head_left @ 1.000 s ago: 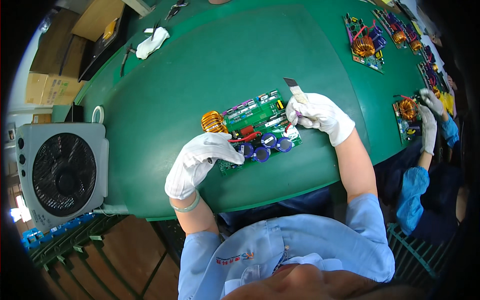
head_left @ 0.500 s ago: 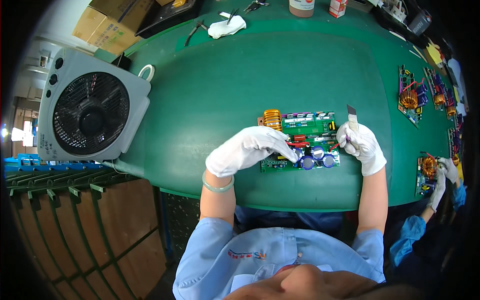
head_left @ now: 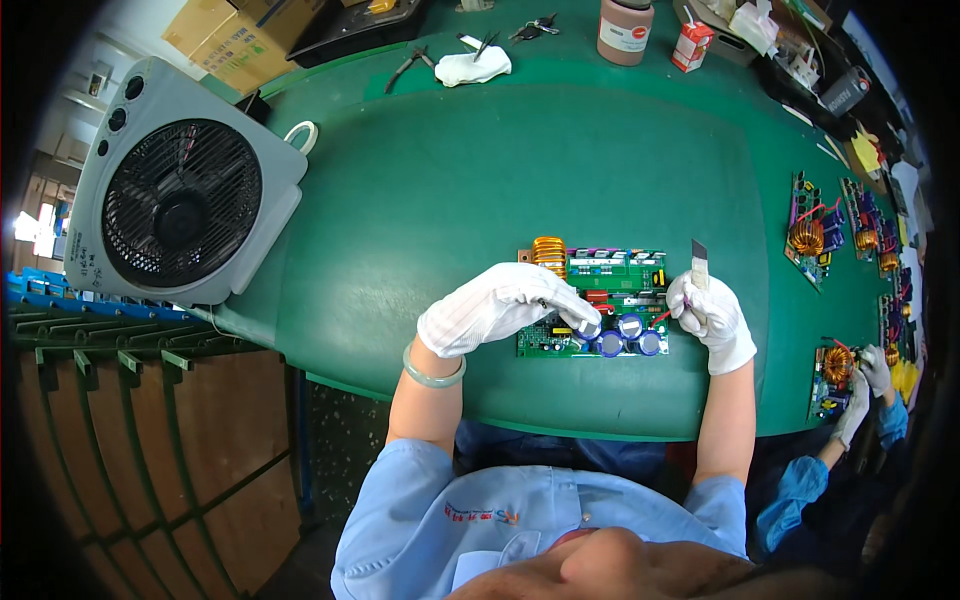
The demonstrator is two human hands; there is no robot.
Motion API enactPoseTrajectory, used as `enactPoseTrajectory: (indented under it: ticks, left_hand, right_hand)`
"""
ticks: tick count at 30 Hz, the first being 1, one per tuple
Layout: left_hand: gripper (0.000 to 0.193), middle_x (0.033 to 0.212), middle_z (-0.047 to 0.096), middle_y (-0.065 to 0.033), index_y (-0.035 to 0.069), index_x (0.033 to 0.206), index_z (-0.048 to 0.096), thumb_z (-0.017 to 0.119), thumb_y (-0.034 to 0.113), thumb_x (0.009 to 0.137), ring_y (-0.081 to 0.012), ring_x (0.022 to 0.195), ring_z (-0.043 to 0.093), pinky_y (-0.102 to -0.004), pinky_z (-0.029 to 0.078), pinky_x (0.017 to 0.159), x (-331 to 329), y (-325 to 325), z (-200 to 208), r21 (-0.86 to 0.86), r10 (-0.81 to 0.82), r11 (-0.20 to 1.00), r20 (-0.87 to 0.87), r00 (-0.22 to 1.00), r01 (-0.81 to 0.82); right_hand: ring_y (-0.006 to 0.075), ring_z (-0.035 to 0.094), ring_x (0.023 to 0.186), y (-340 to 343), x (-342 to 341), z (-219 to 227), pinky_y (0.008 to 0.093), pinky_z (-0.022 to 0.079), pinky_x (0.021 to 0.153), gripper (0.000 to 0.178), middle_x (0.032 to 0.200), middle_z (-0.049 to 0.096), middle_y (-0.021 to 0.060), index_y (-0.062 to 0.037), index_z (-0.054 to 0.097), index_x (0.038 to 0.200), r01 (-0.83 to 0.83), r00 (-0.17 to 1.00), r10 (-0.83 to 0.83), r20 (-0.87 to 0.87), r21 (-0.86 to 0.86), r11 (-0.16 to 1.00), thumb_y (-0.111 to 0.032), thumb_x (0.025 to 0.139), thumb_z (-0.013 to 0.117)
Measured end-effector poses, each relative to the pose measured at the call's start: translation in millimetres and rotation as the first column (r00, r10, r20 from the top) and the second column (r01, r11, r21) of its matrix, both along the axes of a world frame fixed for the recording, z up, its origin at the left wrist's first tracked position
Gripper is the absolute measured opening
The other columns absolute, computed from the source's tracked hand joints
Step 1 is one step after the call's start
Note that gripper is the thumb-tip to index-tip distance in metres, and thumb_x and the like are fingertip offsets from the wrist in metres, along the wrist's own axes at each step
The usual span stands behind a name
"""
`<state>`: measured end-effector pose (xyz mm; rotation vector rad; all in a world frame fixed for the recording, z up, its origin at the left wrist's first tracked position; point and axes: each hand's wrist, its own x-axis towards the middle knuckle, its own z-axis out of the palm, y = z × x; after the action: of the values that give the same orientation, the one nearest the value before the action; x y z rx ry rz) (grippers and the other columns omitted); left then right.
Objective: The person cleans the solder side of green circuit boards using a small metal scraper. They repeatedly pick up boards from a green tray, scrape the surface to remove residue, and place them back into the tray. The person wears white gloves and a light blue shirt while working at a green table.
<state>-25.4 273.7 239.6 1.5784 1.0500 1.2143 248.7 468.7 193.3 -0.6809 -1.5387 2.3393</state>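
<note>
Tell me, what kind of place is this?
Most likely an electronics assembly workshop. A gloved left hand rests on a green circuit board on a green table, more boards lie along the right edge, and another worker's gloved hand handles one.

I see the gloved left hand [head_left: 497,308] resting on the green circuit board [head_left: 600,300] on the green tabletop [head_left: 450,200], the gloved right hand [head_left: 712,318] pinching a small flat blade [head_left: 699,264] just beside it.
</note>
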Motion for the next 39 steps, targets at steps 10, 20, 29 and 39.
enactPoseTrajectory:
  ticks: [10,20,29,39]
  left_hand:
    - [0.075,0.125,0.06,-0.0099,0.01,0.131,0.055,0.087,0.029,0.066,-0.0266,0.104,0.058,-0.0351,0.049,0.086,-26,3,-12,0.027,0.393,0.897,-0.507,0.767,-0.441]
    - [0.061,0.104,0.064,-0.0119,0.005,0.114,0.057,0.086,0.03,0.066,-0.0318,0.093,0.061,-0.0383,0.051,0.085,-8,24,-37,0.239,0.444,0.89,-0.645,0.622,-0.387]
    - [0.058,0.086,0.067,-0.0098,0.005,0.113,0.058,0.085,0.026,0.067,-0.0207,0.075,0.066,-0.0313,0.054,0.073,-9,24,-32,-0.095,0.343,0.898,-0.463,0.817,-0.43]
    - [0.057,0.086,0.065,-0.015,0.005,0.109,0.06,0.08,0.041,0.07,-0.0313,0.078,0.064,-0.0379,0.052,0.072,-2,23,-21,-0.29,0.132,0.921,-0.394,0.91,-0.26]
  right_hand:
    - [0.0035,0.037,0.047,1,-15,4,0.0184,0.025,0.042,0.035,0.081,0.061,0.0025,0.0036,0.062,0.11,0.381,0.92,-0.391,0.034,0.152,0.912,-0.029,0.099,0.055]
    - [0.0036,0.037,0.05,-1,-17,1,0.0179,0.028,0.046,0.033,0.078,0.06,0.0021,0.004,0.065,0.106,0.372,0.921,-0.388,0.038,0.212,0.904,-0.027,0.098,0.057]
    - [0.0026,0.039,0.051,-2,-18,4,0.0175,0.028,0.047,0.03,0.078,0.062,0.0027,0.0023,0.066,0.105,0.368,0.911,-0.398,0.107,0.22,0.903,-0.026,0.096,0.06]
    - [0.0078,0.056,0.065,-6,-35,-3,0.0232,0.044,0.058,0.024,0.081,0.065,0.0027,-0.002,0.07,0.093,0.103,0.94,-0.24,0.244,0.469,0.877,-0.022,0.083,0.076]
